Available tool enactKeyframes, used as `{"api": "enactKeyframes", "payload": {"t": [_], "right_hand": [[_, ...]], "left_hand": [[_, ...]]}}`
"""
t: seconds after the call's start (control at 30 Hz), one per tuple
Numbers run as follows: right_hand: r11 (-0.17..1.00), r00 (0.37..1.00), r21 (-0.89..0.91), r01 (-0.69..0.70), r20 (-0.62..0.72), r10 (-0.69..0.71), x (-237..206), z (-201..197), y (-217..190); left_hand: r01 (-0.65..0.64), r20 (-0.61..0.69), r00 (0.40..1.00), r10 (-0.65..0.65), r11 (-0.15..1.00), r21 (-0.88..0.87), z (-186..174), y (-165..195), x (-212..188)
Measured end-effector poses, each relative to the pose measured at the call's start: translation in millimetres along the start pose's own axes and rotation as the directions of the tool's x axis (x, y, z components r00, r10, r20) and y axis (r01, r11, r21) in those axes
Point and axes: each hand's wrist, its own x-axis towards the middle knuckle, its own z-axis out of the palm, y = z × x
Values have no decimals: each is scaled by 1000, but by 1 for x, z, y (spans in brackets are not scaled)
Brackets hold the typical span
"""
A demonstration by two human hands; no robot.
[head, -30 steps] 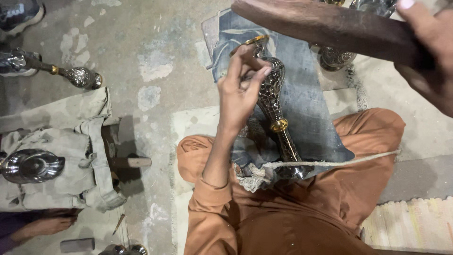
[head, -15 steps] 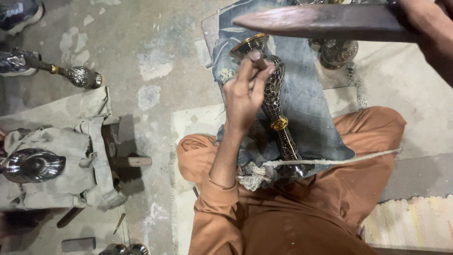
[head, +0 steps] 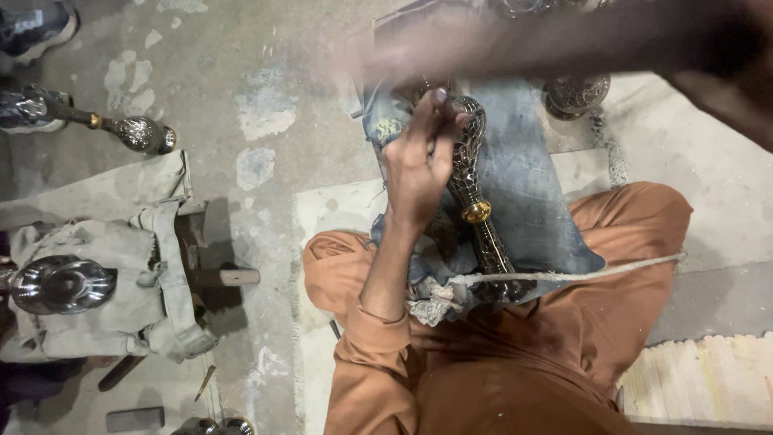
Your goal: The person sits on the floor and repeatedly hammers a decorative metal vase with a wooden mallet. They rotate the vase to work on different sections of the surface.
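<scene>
My left hand [head: 417, 165] is pinched around a thin metal punch [head: 440, 103], its tip against an ornate dark metal vase neck [head: 467, 173] with a gold ring [head: 477, 212]. The piece lies on a blue denim cloth [head: 535, 201] over my lap, and a pale cord [head: 580, 274] crosses its lower end. My right hand [head: 729, 76] grips a long brown wooden bar [head: 515, 40]. The bar is a blur across the top, just above the punch. I sit cross-legged in orange clothes [head: 564, 354].
At the left, a shiny metal bowl piece [head: 60, 283] rests on a beige cloth [head: 153, 266]. Another ornate stem [head: 133, 130] and a shoe [head: 36, 28] lie at the top left. A round patterned base [head: 576, 93] stands beyond the denim. At the bottom right lies a woven mat [head: 700, 379].
The wooden bar has swung down and to the left and is now motion-blurred over the punch. My left hand stays on the punch and vase neck.
</scene>
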Motion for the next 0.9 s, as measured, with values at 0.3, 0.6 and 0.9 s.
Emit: {"api": "enactKeyframes", "payload": {"t": [0.3,0.6,0.9], "right_hand": [[1000,1000,1,8,2,-8,8,-3,-3],[985,980,-170,-11,196,44,32,-21,-23],[997,998,-48,-55,-29,54,36,-22,-34]], "left_hand": [[-60,-46,997,58,996,-59,2,1,4],[-22,6,1000,23,998,-56,-2,-3,5],[-34,48,998,38,997,-73,-5,-7,11]]}}
